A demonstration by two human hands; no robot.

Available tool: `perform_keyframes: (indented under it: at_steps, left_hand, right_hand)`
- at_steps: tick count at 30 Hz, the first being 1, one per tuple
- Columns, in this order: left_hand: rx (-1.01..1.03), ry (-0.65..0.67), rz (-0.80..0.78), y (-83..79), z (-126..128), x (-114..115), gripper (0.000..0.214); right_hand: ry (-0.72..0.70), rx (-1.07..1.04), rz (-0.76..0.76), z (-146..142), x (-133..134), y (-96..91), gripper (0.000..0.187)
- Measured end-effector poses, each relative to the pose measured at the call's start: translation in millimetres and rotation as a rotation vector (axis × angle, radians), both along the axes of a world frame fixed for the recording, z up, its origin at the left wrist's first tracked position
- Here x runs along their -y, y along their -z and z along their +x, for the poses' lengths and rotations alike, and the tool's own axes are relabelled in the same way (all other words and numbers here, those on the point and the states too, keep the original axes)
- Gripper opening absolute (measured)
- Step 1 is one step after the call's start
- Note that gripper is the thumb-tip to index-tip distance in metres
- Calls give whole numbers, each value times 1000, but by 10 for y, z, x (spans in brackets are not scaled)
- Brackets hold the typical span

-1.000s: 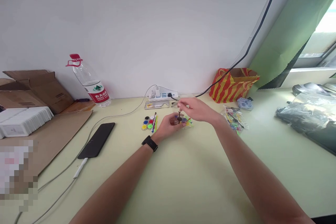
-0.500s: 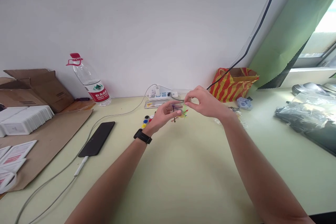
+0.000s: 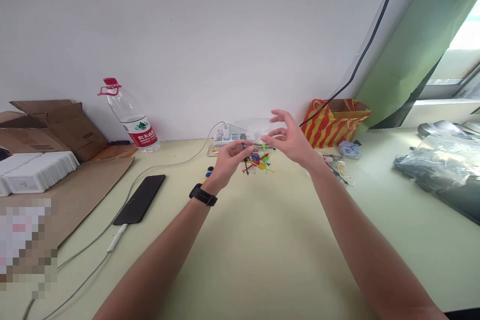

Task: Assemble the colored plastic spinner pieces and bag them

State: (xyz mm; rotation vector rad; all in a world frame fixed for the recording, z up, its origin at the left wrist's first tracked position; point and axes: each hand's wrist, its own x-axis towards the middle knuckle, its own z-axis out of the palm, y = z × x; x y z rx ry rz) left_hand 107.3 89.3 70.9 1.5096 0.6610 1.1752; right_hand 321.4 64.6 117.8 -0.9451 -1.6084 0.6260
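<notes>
My left hand (image 3: 229,156), with a black watch on its wrist, is raised above the desk with curled fingers that pinch one end of a small clear plastic bag (image 3: 257,127). My right hand (image 3: 288,136) is at the bag's other end, thumb and forefinger on it and the other fingers spread. Small coloured plastic pieces (image 3: 258,161), red, green, yellow and blue, hang or drop just below the bag between my hands. A set of small paint pots (image 3: 208,172) lies on the desk, partly hidden behind my left hand.
A black phone (image 3: 139,199) on a white cable lies at the left, beside cardboard boxes (image 3: 56,127) and a water bottle (image 3: 129,116). A power strip (image 3: 228,135) sits by the wall. A striped bag (image 3: 333,121), another packet of coloured pieces (image 3: 337,166) and dark plastic bags (image 3: 442,162) are at the right.
Both hands rose from the desk with the clear bag. My right hand's fingers have spread, and the coloured pieces now hang or spill out below the bag.
</notes>
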Motion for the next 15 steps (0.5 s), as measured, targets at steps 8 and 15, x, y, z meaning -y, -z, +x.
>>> perform_keyframes:
  at_steps: [8, 15]
  left_hand:
    - [-51, -69, 56, -100, -176, -108, 41]
    - [-143, -33, 85, -180, -333, -149, 39]
  right_hand:
    - [-184, -47, -184, 37, -110, 131, 44]
    - [-269, -40, -258, 50, -131, 207, 43]
